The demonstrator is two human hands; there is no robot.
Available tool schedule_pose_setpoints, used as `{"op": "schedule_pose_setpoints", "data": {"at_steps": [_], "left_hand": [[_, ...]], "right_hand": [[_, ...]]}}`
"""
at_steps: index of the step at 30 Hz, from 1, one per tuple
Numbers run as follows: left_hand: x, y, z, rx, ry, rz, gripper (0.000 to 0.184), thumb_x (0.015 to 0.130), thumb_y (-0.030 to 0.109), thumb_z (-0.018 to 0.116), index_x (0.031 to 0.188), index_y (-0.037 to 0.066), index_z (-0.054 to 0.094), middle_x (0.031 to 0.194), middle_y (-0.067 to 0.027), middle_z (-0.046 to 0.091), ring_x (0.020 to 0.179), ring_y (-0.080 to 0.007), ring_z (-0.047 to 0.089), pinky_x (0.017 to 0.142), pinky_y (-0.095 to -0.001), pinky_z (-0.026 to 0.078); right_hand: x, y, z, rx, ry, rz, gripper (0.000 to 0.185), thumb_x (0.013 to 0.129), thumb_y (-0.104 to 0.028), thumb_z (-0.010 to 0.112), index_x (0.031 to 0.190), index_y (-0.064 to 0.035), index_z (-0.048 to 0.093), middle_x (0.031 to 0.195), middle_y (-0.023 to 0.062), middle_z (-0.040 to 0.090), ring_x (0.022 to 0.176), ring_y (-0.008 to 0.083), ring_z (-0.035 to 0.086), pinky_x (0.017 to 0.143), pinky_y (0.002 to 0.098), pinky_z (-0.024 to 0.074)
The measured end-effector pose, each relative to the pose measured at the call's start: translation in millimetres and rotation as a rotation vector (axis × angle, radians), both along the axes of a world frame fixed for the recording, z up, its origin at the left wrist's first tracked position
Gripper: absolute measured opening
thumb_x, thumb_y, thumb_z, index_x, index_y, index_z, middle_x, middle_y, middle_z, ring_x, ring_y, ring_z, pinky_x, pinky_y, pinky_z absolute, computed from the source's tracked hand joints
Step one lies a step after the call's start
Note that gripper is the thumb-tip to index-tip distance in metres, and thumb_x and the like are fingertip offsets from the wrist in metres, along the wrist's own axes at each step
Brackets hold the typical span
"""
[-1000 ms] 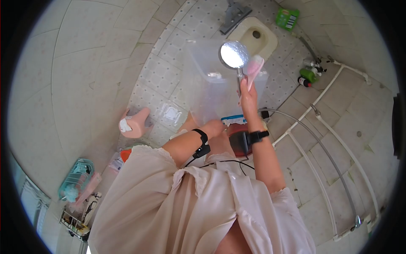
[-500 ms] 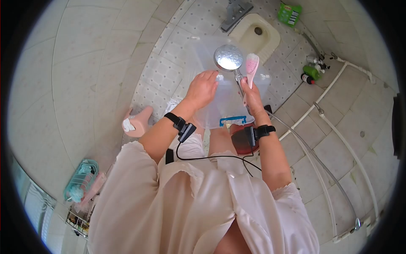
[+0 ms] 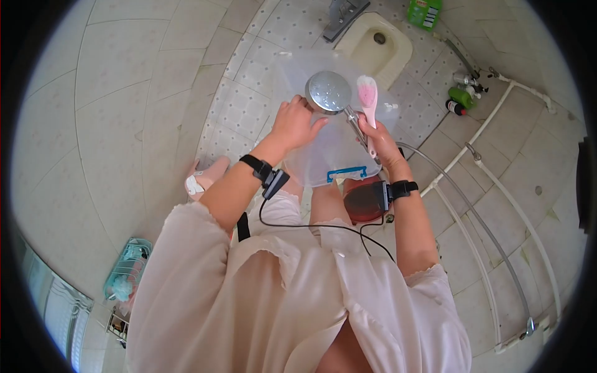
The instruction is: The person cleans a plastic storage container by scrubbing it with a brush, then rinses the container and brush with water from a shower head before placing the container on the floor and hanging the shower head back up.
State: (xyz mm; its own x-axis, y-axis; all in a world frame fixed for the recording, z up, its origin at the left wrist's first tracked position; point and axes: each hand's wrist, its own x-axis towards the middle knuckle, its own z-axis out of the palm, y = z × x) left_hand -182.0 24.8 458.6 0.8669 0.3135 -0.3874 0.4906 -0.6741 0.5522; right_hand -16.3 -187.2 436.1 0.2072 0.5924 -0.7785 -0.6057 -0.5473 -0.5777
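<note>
One brush [image 3: 368, 99]: pink with pale bristles, bristle end pointing away from the person, above the box [image 3: 314, 165], just beside the shower [image 3: 328, 93].
Right hand [image 3: 381, 143]: fingers clamped on the brush handle and the shower's handle together, the thumb laid along them.
Left hand [image 3: 292, 127]: fingers close together, thumb spread apart from them; the fingertips are at the near rim of the shower, and whether they touch it I cannot tell.
Shower: round head flecked with bright spots, tilted on its metal handle, held over the box.
Box: clear plastic, on the floor in front of the person's legs [image 3: 329, 205], with a blue handle [image 3: 347, 172] on its near side.
Wrists: a black band [image 3: 264, 171] with a small block on each, a thin cable [image 3: 298, 230] running across the pale gown [image 3: 292, 298].
Red tub [image 3: 354, 184]: beside the legs, partly hidden by the right wrist's block.
Toilet [image 3: 399, 53]: squat type, set in the floor beyond the box, a grey tool [image 3: 345, 18] near it.
Right side: green bottle [image 3: 461, 97] near the wall, white pipes [image 3: 477, 133], grey hose [image 3: 476, 214].
Left side: pink stool [image 3: 214, 171], then a teal basket [image 3: 127, 270] nearer the person.
</note>
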Motion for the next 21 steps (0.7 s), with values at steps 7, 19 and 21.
{"op": "schedule_pose_setpoints", "data": {"at_steps": [7,19,21], "left_hand": [[-26.4,-8.4,-24.9,-0.167,-0.369,0.141,0.027,0.098,0.028,0.064,0.111,0.008,0.077,0.11,-0.0118,0.072,0.115,-0.0338,0.063,0.088,-0.0451,0.054],[41.6,27.5,-66.2,-0.19,0.243,0.163,0.035,0.076,0.032,0.085,0.091,0.001,0.078,0.085,-0.0145,0.077,0.076,-0.0279,0.073,0.074,-0.0383,0.056],[39.0,37.7,-71.8,-0.338,0.233,0.196,0.034,0.077,0.031,0.085,0.09,0.0,0.078,0.082,-0.0135,0.076,0.075,-0.0267,0.073,0.074,-0.0382,0.057]], "right_hand": [[1.4,-11.9,-19.2,0.003,0.046,0.0,0.056,0.101,-0.052,0.063,0.133,-0.0058,0.063,0.122,-0.0004,0.069,0.096,0.0078,0.058,0.086,0.0273,0.0496],[4.5,-17.3,-17.5,0.01,0.1,-0.055,0.051,0.102,-0.048,0.062,0.135,-0.0081,0.063,0.127,-0.0011,0.07,0.097,0.0079,0.057,0.085,0.026,0.0487],[7.9,-13.4,-11.7,0.035,0.099,-0.072,0.051,0.102,-0.047,0.062,0.135,-0.0079,0.063,0.127,-0.0006,0.07,0.097,0.008,0.057,0.085,0.0261,0.0488]]}}
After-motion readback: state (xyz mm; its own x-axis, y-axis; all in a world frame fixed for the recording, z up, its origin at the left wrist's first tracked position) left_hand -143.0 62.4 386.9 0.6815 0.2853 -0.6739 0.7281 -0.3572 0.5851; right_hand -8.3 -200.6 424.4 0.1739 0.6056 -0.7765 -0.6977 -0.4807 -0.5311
